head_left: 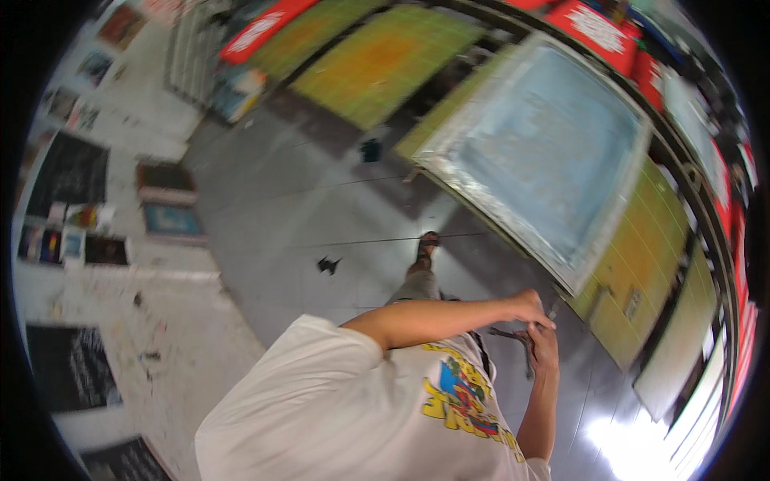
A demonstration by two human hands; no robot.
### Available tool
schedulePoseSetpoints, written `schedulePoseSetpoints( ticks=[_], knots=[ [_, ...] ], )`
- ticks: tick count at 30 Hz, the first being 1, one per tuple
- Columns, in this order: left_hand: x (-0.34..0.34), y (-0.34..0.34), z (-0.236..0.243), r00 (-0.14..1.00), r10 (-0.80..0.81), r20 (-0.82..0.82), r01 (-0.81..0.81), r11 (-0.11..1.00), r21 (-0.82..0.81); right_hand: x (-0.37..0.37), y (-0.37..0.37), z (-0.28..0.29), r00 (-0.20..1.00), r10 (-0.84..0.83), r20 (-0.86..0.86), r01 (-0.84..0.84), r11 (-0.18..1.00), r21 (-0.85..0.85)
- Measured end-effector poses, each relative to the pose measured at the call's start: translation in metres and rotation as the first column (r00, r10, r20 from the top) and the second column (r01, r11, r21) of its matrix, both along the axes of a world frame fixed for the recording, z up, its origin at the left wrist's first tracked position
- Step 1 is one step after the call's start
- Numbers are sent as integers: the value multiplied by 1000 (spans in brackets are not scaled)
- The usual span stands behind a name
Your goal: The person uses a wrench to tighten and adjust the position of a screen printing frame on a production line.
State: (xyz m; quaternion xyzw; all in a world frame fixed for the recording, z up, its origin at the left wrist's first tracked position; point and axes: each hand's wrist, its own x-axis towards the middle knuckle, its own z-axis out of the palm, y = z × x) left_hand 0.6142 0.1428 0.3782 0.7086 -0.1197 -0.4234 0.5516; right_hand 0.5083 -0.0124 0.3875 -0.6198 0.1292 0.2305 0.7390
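Observation:
My left hand (529,309) reaches across to the lower right corner of a frame (537,160) with pale blue mesh and a silvery rim, lying on a yellow-green board. Its fingers are curled at a small metal piece below that corner; what they grip is hard to make out. Just beneath it, my right hand (541,345) is closed round a dark metal tool (508,333), whose thin end sticks out to the left. The two hands nearly meet, partly hiding what lies between them.
More yellow-green boards (389,60) and red panels (589,28) hang along a curved rail around me, above a grey tiled floor (273,208). At the left, a stained white surface (176,337) bears dark boards (68,369), prints and small frames (172,220).

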Motion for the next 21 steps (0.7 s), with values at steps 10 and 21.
schedulePoseSetpoints(
  ticks=[10,21],
  knots=[
    [-6,-12,-12,1000,-5,-7,4,992,-125,-4,-9,35,993,-57,-107,87,950,298],
    [-1,-21,2,996,92,-18,-90,992,91,-5,0,-14,981,-186,-57,192,974,121]
  ],
)
